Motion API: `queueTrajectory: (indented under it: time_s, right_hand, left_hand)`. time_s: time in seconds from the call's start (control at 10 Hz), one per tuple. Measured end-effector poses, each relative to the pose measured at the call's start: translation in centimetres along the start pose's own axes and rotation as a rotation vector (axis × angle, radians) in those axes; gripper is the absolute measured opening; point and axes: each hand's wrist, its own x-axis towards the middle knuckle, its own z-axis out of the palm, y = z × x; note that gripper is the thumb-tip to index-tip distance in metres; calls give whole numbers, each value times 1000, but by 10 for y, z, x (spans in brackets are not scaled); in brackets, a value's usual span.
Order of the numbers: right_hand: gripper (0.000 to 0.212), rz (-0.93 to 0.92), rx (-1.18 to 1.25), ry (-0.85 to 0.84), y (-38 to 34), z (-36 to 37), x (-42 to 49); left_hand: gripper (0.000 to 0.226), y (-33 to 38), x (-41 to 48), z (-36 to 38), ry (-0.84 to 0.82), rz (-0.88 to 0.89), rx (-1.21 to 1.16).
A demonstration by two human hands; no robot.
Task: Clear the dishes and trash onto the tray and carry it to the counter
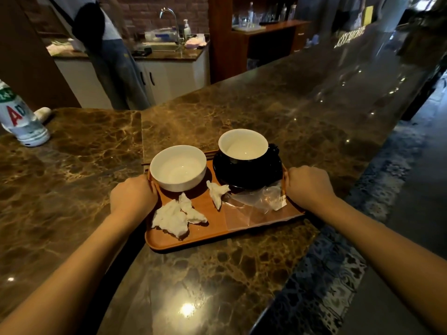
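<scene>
An orange-brown tray (217, 234) rests on the brown marble counter (72, 184). My left hand (131, 195) grips its left edge and my right hand (308, 184) grips its right edge. On the tray stand a white bowl (178, 167) at the back left and a black cup with a white inside (244, 147) on a black saucer (254, 177) at the back right. Crumpled white napkins (175, 217) lie at the front left, a smaller crumpled napkin (217, 193) in the middle, and a clear plastic wrapper (256, 200) at the right.
A plastic water bottle (20, 117) stands on the counter at the far left. Behind the counter a person (111, 52) stands by a sink (164, 45) with a faucet. Shelves with glassware (254, 18) are at the back. The floor drops off to the right.
</scene>
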Motion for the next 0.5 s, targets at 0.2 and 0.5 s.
queueTrajectory:
  time_s: [0.2, 0.5]
  right_hand:
    - [40, 77, 70, 9, 3, 2, -4]
    - [50, 290, 382, 56, 12, -6, -49]
  left_hand:
    - [30, -3, 6, 0, -42, -1, 61]
    - [47, -30, -7, -1, -75, -102, -164]
